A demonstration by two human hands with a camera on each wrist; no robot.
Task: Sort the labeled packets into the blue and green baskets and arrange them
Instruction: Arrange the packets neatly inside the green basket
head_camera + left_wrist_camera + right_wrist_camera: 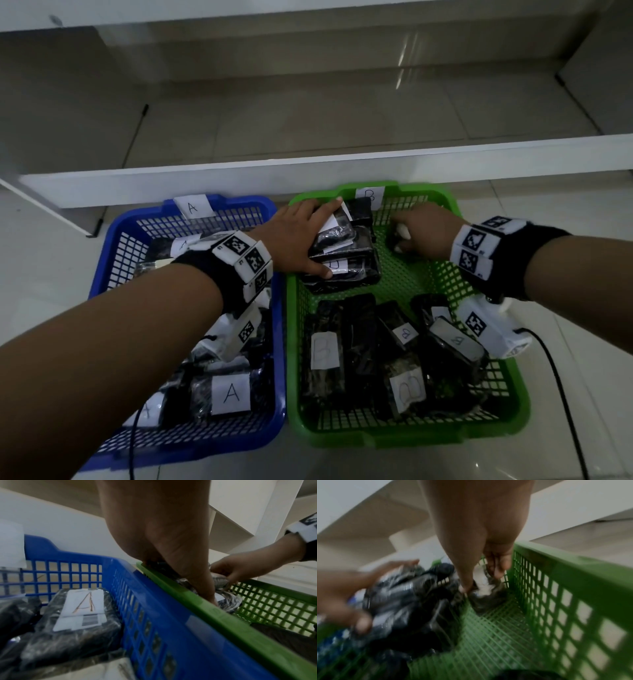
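Partly hidden: packet (pixel 399 236) in right hand (pixel 428 228) | left hand (pixel 301 236) atop stack (pixel 349 270)

Both arms fwd, L hand (pixel 301 236) palm down, fingers splayed, R hand (pixel 424 229) fingers curled, pinching

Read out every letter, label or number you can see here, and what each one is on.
"A": paper tag on the blue basket's far rim.
"A": label on a packet at that basket's near end.
"A": label on another packet there, left wrist view; its barcode print is unreadable.
"B": paper tag on the green basket's far rim, partly hidden.
"B": four packets at that basket's near end.
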